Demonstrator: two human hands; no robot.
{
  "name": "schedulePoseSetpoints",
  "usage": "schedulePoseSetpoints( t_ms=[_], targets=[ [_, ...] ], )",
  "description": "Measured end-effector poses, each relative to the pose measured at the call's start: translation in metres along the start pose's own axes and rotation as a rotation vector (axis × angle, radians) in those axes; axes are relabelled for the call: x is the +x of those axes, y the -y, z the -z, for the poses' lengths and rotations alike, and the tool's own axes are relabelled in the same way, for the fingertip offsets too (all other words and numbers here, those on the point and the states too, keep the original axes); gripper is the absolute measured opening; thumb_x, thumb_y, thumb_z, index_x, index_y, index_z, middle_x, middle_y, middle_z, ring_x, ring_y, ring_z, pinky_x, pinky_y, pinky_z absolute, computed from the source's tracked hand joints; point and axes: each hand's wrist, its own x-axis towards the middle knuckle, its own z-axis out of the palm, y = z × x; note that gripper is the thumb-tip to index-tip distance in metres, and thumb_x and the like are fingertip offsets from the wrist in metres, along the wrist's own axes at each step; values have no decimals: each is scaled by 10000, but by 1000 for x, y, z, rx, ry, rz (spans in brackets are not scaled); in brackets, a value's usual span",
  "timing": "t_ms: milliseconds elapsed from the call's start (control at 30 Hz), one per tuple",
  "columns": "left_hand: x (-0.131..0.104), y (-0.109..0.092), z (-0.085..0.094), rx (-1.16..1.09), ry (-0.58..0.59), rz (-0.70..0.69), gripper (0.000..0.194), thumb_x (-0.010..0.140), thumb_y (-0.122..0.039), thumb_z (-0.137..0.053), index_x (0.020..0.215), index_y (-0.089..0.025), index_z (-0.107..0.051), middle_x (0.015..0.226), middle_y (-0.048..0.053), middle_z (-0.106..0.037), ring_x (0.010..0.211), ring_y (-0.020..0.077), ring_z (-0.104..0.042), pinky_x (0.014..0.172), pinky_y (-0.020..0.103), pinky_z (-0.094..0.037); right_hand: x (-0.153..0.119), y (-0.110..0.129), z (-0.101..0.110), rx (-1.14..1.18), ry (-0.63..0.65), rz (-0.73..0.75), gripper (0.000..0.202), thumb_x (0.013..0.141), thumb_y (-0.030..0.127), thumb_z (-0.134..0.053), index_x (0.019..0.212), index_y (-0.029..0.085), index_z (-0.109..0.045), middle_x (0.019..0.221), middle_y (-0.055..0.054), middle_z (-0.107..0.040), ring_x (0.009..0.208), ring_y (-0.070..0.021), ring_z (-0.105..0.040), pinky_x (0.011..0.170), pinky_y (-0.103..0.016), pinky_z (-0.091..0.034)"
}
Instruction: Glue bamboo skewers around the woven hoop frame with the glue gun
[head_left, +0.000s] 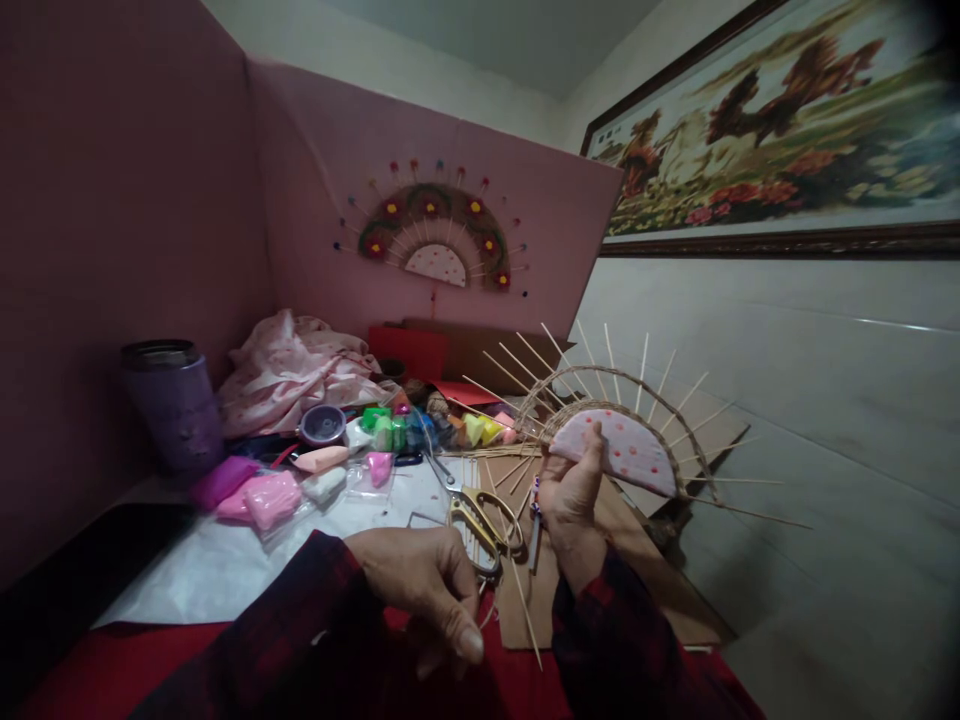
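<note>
The right hand (571, 492) holds a half-made fan frame (622, 440) upright above the cardboard sheet (600, 580), thumb pressed against the front of its pink dotted half-disc and the other fingers hidden behind it, so the grip reads as a pinch on the disc; holding at the hub leaves the radiating wooden skewers (570, 365) and the woven cane arch (600, 385) free and facing the person, presumably for inspection or further weaving; the left hand (427, 580) hangs low near the front edge, fingers curled downward and pressed together, and whether it pinches anything cannot be told. Gold-handled scissors (480, 515) lie on the white paper (247, 560) between the two hands, within easy reach; loose skewers lie beside them. Packets of coloured clay (266, 498) are spread further back, with a small lidded pot (322, 424), a purple tumbler (172, 405) at the left and a bundle of pink cloth (292, 370) behind; a finished fan (435, 238) is pinned on the pink backboard (315, 190), placed where it can serve as a pattern; a framed picture (780, 130) hangs on the wall to the right.
</note>
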Motion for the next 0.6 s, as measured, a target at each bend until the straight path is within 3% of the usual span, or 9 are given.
schedulePoseSetpoints(
  t_ms=[100, 267, 300, 433, 533, 600],
  targets=[
    [8, 3, 3, 65, -151, 5, 279, 678, -417, -686, 627, -143, -676, 371, -39, -507, 308, 74, -425, 314, 176, -270, -3, -2, 1, -24, 27, -37, 271, 712, 406, -618, 933, 261, -557, 742, 104, -533, 580, -37, -519, 537, -148, -455],
    [16, 0, 12, -113, -937, -251, 355, 745, -468, -590, 675, -121, -627, 308, -52, -447, 263, 43, -310, 312, 174, -158, -18, -5, -1, -72, 68, -95, 282, 696, 452, -634, 845, 227, -552, 650, 100, -493, 505, -36, -489, 513, -147, -457],
    [17, -1, 13, -169, -1014, -310, 362, 743, -475, -591, 676, -119, -612, 332, -40, -477, 274, 40, -314, 322, 174, -170, -22, -6, -1, -79, 75, -98, 297, 695, 467, -631, 843, 222, -550, 658, 94, -506, 524, -40, -505, 531, -151, -468],
    [16, -4, 14, -330, -1124, -490, 328, 696, -434, -662, 811, -130, -613, 473, -24, -568, 340, 45, -364, 359, 183, -214, -35, -12, -1, -68, 114, -100, 373, 678, 512, -628, 894, 216, -560, 803, 51, -590, 716, -78, -592, 660, -195, -508],
    [13, -5, 14, -325, -1390, -566, 267, 692, -390, -675, 633, -155, -562, 429, -60, -465, 387, 48, -348, 382, 190, -206, -38, -18, 1, -62, 153, -86, 398, 669, 500, -641, 944, 222, -565, 918, 27, -612, 835, -98, -603, 746, -224, -509],
    [12, -2, 15, -332, -1419, -532, 375, 714, -394, -651, 494, -166, -450, 420, -66, -406, 404, 48, -304, 396, 203, -208, -39, -23, 4, -93, 173, -54, 404, 679, 500, -632, 969, 225, -567, 963, 17, -617, 880, -103, -599, 786, -236, -502]
  ],
)
